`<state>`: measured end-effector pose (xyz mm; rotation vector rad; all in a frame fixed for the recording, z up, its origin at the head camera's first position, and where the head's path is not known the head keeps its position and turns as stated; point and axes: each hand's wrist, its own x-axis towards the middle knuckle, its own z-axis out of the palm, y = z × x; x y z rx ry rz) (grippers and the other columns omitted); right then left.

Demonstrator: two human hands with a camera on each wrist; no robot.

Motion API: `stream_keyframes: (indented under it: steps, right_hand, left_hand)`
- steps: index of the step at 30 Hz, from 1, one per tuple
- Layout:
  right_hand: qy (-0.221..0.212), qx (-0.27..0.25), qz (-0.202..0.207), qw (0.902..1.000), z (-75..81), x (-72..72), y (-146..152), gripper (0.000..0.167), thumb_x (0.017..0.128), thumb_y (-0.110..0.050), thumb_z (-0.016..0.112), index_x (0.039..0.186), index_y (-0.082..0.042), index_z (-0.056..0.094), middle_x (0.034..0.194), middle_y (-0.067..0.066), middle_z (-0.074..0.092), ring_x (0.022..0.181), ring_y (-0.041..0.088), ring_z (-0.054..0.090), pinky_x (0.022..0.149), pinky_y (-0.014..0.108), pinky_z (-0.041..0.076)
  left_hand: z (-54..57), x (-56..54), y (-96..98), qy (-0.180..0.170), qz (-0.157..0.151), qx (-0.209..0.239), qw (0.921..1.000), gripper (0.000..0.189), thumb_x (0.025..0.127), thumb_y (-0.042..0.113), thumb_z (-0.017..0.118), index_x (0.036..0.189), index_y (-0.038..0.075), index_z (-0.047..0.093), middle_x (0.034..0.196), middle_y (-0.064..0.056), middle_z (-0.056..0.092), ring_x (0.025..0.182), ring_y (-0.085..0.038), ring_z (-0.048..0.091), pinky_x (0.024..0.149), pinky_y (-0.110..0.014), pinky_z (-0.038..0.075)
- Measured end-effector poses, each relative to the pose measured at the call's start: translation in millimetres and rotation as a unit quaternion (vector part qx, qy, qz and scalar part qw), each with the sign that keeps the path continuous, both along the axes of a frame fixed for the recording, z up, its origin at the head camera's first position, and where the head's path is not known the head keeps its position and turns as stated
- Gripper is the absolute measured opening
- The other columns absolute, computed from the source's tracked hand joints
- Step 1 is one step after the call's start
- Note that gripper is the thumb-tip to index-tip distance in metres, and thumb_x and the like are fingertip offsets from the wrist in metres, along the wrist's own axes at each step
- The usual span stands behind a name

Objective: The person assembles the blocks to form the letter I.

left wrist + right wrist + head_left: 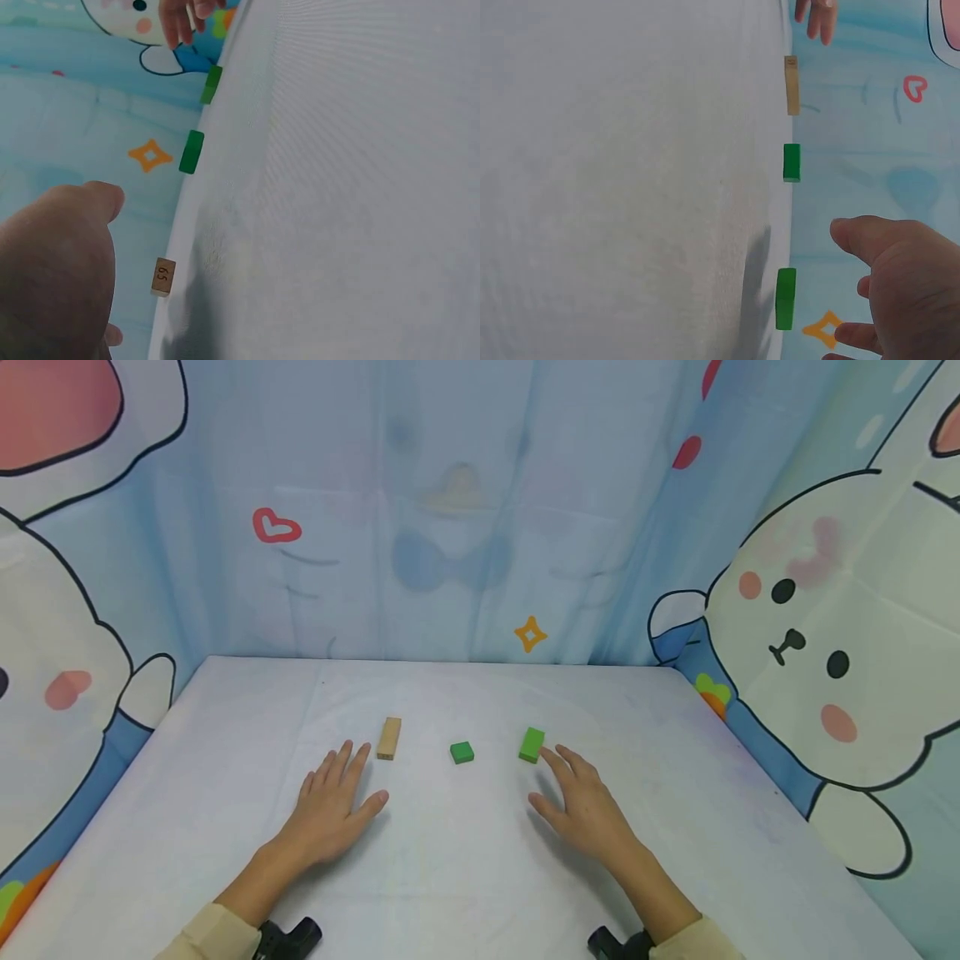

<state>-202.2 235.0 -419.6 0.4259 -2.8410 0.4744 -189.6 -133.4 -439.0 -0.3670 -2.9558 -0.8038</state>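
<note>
Three small blocks lie spread across the white table. The wooden block (pixel 388 739) on the left bears the digits 65 on its end in the left wrist view. A short dark green block (pixel 462 752) lies in the middle, and a longer light green block (pixel 532 745) on the right. My left hand (pixel 327 814), fingers spread and holding nothing, is just left of and nearer than the wooden block. My right hand (pixel 585 806) holds nothing either; its fingers are loosely extended, with the index fingertip right at the light green block's near right edge in the head view.
The white cloth-covered table (pixel 465 877) ends at a blue cartoon curtain (pixel 450 568) behind it. Rabbit drawings flank it on both sides. A black wrist device (pixel 288 938) sits on the left wrist, and another black device (pixel 621 943) on the right.
</note>
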Motion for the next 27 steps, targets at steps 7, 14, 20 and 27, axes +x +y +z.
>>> stream_keyframes:
  steps: [7, 14, 20, 27]
  right_hand:
    - [-0.008, -0.005, -0.016, 0.9998, 0.2, -5.0, -1.6, 0.071, 0.096, -0.032, 0.073, 0.155, -0.007, 0.044, 0.157, 0.027, 0.043, 0.142, 0.049, 0.045, 0.106, 0.066, 0.047]
    - [-0.018, -0.025, -0.027, 0.9991, -2.1, -12.1, -0.2, 0.071, 0.096, -0.031, 0.073, 0.156, -0.007, 0.043, 0.156, 0.028, 0.043, 0.142, 0.049, 0.045, 0.106, 0.066, 0.047]
    - [-0.033, -0.045, -0.033, 0.9979, -4.0, -17.8, 1.1, 0.071, 0.097, -0.031, 0.072, 0.156, -0.007, 0.042, 0.156, 0.027, 0.043, 0.143, 0.049, 0.043, 0.109, 0.066, 0.045]
    - [-0.040, -0.054, -0.039, 0.9970, -4.2, -22.5, 0.7, 0.071, 0.097, -0.031, 0.070, 0.156, -0.005, 0.041, 0.157, 0.028, 0.042, 0.144, 0.049, 0.042, 0.111, 0.066, 0.042]
  left_hand:
    - [-2.0, -5.8, 2.1, 0.000, 0.007, 0.005, 1.0000, 0.081, 0.105, 0.053, 0.048, 0.165, 0.006, 0.019, 0.171, -0.025, 0.014, 0.157, -0.051, 0.013, 0.120, -0.076, 0.013]
    - [-4.4, -13.1, 4.5, 0.008, 0.013, 0.011, 0.9998, 0.081, 0.104, 0.051, 0.050, 0.165, 0.006, 0.020, 0.171, -0.025, 0.015, 0.157, -0.052, 0.013, 0.120, -0.077, 0.012]
    - [-4.1, -17.3, 5.8, 0.005, 0.016, 0.016, 0.9997, 0.082, 0.104, 0.052, 0.050, 0.165, 0.006, 0.020, 0.171, -0.026, 0.015, 0.157, -0.052, 0.013, 0.119, -0.077, 0.012]
    - [-2.4, -20.2, 7.4, 0.000, 0.021, 0.017, 0.9996, 0.081, 0.105, 0.051, 0.049, 0.165, 0.005, 0.020, 0.170, -0.027, 0.016, 0.156, -0.052, 0.013, 0.120, -0.077, 0.011]
